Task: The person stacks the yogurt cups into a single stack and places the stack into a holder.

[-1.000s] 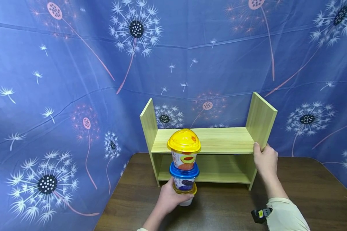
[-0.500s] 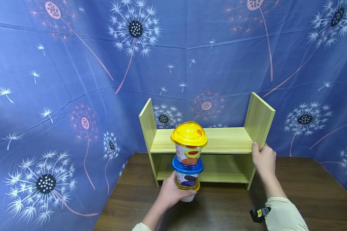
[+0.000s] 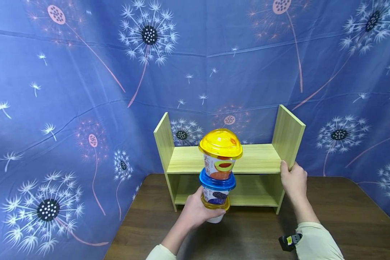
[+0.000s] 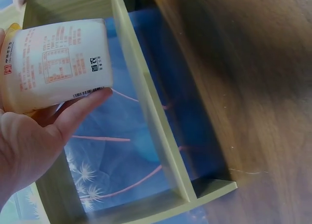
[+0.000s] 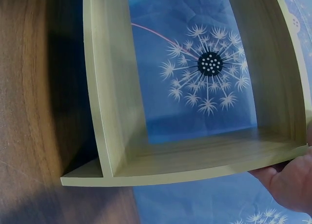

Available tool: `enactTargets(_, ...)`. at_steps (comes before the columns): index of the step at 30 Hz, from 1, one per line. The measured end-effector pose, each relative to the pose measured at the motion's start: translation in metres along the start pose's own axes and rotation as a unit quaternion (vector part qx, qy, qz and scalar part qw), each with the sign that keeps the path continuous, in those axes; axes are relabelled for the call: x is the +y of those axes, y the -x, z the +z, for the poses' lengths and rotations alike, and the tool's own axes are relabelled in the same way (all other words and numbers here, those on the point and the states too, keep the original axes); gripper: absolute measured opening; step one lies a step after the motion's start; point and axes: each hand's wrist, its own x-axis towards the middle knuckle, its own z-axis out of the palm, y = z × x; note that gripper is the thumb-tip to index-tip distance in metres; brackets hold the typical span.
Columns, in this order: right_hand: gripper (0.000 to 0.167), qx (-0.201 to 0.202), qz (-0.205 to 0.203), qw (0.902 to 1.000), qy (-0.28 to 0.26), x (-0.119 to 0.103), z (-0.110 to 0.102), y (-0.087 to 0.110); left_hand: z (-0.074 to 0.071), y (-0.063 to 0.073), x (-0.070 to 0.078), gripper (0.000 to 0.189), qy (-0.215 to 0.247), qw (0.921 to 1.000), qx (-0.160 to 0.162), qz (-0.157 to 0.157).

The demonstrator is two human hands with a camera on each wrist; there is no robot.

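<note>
Three lidded snack cups are stacked upright in front of the wooden shelf (image 3: 225, 168). The top cup (image 3: 218, 168) has a yellow domed lid, and the middle cup (image 3: 215, 195) wears a blue lid. My left hand (image 3: 196, 209) grips the lowest cup (image 4: 63, 61), white with orange print and an amber lid, holding the stack above the table. Part of that cup is hidden by my fingers in the head view. On the right, my other hand (image 3: 294, 180) grips the shelf's side panel (image 5: 204, 173), thumb at its front edge.
The shelf has two boards between upright side panels and an open back. It stands on a dark wooden table (image 3: 253, 234). Blue dandelion-print cloth (image 3: 94, 90) hangs behind and to the left.
My left hand has carried the stacked cups up and to the right, closer to the shelf's middle. My right hand keeps its hold on the side panel while the view shifts slightly.
</note>
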Motion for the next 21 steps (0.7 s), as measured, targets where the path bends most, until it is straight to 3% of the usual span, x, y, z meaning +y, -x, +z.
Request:
enactTargets(14, 0.036, 0.008, -0.005, 0.9999, -0.002, 0.0, 0.001, 0.001, -0.007, -0.016, 0.026, 0.067, 0.015, 0.9997, -0.006, 0.016)
enactTargets(21, 0.035, 0.006, -0.006, 1.0, 0.0, -0.001, 0.001, 0.001, -0.011, -0.025, 0.036, 0.066, 0.001, 0.9994, -0.005, 0.034)
